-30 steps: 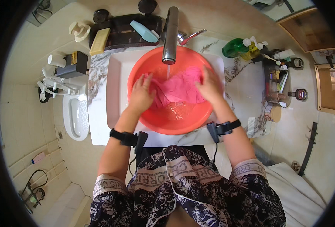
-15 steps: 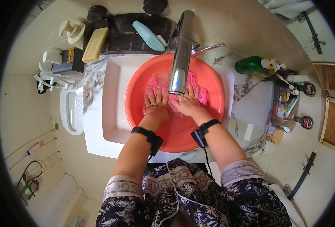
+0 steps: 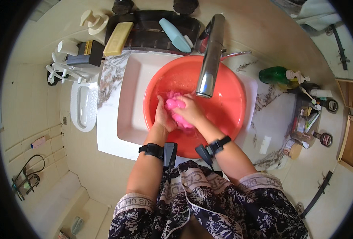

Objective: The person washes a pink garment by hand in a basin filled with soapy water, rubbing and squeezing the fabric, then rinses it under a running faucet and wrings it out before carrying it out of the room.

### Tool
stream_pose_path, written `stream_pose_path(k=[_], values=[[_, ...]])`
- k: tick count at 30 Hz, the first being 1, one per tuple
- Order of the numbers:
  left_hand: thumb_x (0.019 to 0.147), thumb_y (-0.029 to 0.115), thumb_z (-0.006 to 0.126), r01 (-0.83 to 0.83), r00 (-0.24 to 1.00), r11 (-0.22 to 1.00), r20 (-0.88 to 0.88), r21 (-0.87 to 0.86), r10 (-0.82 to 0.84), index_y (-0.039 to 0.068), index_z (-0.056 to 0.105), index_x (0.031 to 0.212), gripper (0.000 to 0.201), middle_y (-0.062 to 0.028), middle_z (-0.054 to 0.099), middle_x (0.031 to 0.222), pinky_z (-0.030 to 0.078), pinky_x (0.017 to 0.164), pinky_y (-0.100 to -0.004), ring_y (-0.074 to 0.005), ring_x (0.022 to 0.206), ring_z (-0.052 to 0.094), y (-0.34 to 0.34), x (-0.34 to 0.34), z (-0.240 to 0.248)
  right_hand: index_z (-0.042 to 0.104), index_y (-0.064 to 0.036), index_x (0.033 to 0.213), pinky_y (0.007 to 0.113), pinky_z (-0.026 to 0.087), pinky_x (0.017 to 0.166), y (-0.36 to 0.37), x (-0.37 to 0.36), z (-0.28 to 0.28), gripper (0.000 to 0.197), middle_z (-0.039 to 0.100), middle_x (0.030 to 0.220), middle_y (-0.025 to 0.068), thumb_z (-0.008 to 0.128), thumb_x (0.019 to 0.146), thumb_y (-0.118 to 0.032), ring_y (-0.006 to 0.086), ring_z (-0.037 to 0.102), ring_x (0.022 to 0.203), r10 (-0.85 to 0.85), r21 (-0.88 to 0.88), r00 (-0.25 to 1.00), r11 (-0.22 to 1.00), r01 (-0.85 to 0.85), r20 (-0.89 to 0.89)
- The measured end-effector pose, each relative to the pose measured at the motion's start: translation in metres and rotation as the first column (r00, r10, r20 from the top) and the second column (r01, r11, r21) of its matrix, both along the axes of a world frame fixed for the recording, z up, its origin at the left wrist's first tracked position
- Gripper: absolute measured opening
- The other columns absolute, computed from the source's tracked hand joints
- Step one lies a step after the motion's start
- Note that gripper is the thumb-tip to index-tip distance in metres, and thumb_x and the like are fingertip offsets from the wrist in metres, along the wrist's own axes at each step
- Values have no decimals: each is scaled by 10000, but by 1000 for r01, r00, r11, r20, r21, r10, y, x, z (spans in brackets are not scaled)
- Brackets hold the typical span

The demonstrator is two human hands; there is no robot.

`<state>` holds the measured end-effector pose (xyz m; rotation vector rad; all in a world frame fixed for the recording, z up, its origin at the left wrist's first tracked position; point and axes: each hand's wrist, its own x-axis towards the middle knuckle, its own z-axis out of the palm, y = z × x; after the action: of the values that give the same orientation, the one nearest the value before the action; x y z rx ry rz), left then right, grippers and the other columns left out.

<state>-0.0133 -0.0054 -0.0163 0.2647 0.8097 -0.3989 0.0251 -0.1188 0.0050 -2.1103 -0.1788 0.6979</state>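
A bundle of wet pink cloth (image 3: 175,104) is squeezed together between my hands inside an orange-red basin (image 3: 234,107) with water in it. My left hand (image 3: 163,116) cups the bundle from its left side, palm inward. From the right, my right hand (image 3: 190,110) curls its fingers over the cloth and presses it against the left palm. The lower end of the bundle hangs near the water. What kind of cloth item it is cannot be made out. Above and to the right of the hands, a chrome faucet (image 3: 210,59) reaches over the basin; no stream shows from it.
The basin sits in a white sink (image 3: 130,99) set in a marbled counter (image 3: 264,119). Behind are a dark tray (image 3: 146,36), a yellow soap bar (image 3: 119,38) and a light blue brush-like object (image 3: 174,35). A green bottle (image 3: 272,75) and a clear toiletries holder (image 3: 304,119) stand right.
My hands, spread flat on the cloth under the water before, have come together and gathered it into a bundle. The view has shifted, so the basin sits farther right in the picture.
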Motion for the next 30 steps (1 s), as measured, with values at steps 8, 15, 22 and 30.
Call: stream_pose_path(k=[8,15,22,30], values=[[934,399,327,-337,885,838,159,-429,438,72,507,1120,417,-135,593,987,477,816,-426,-306,897,578,-9,-21,-43,605,-108,988,390,490,710,21,-40,49,338,556,1001,62,681,695,-257,277,576,906,48,-165,934,986,11,353],[947,366,337,-9,993,955,-114,296,45,10,499,1149,440,-153,602,1019,487,822,-377,-263,921,599,-9,-23,5,593,-135,1029,440,481,752,-5,39,-15,475,619,996,155,581,744,-515,330,598,916,28,-378,971,923,66,239],[885,403,455,419,907,792,-230,444,-352,145,229,1385,606,-139,233,1421,363,981,-437,-424,1201,356,15,-52,51,446,-166,1242,466,380,935,-48,59,-68,550,456,1259,135,570,781,-438,368,449,1118,30,-285,956,957,57,290],[896,456,389,-13,-15,-830,-830,557,-557,381,140,1418,583,-83,-94,1502,-3,1086,-505,-402,1363,-9,-22,-28,24,549,-147,1151,442,383,941,-32,103,-54,488,420,1282,132,688,702,-279,334,395,1201,209,-321,939,940,-116,273]])
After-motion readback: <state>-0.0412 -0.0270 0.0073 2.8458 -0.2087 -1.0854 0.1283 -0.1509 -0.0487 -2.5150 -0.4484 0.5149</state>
